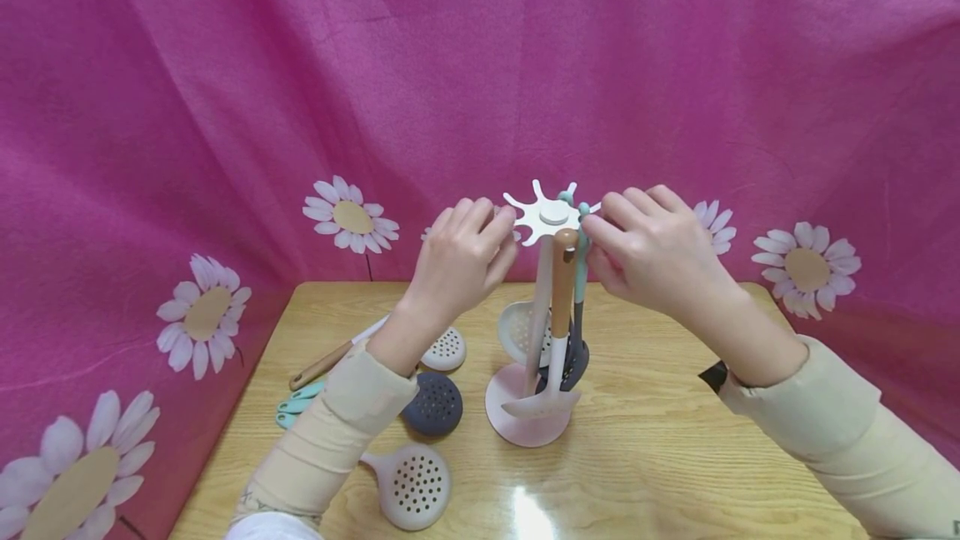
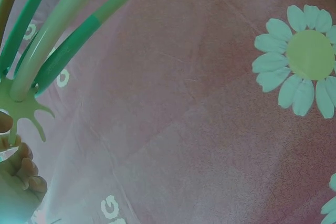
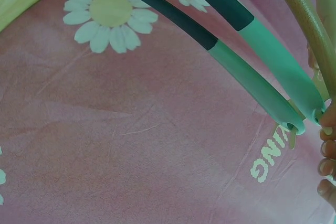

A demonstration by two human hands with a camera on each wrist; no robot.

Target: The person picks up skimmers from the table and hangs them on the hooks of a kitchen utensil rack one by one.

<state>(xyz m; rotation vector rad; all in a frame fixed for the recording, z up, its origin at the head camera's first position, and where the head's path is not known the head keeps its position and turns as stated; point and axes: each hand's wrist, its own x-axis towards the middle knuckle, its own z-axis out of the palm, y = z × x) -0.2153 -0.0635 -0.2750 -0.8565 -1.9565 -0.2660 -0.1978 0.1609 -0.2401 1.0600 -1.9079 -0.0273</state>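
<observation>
A utensil rack has a white top (image 1: 553, 212) with curved hooks, a pale post and a round pink base (image 1: 527, 432). My left hand (image 1: 467, 252) pinches a hook on its left side, and that hook's tip shows between the fingers in the left wrist view. On the right side, my right hand (image 1: 648, 244) pinches another hook, its fingers curled right beside a mint handle (image 3: 283, 72). A utensil with a wooden handle (image 1: 565, 290) and pale head hangs at the front. Dark-headed utensils with mint handles hang at the right, and a pale perforated head (image 1: 516, 330) shows behind the post.
Left of the rack on the wooden table (image 1: 660, 440) lie a white skimmer (image 1: 445, 350), a dark skimmer (image 1: 432, 404) and a pale skimmer (image 1: 415, 487). A wooden handle (image 1: 318, 367) and mint handles (image 1: 300, 402) show beside my left forearm. A pink flowered cloth (image 1: 450, 90) surrounds the table.
</observation>
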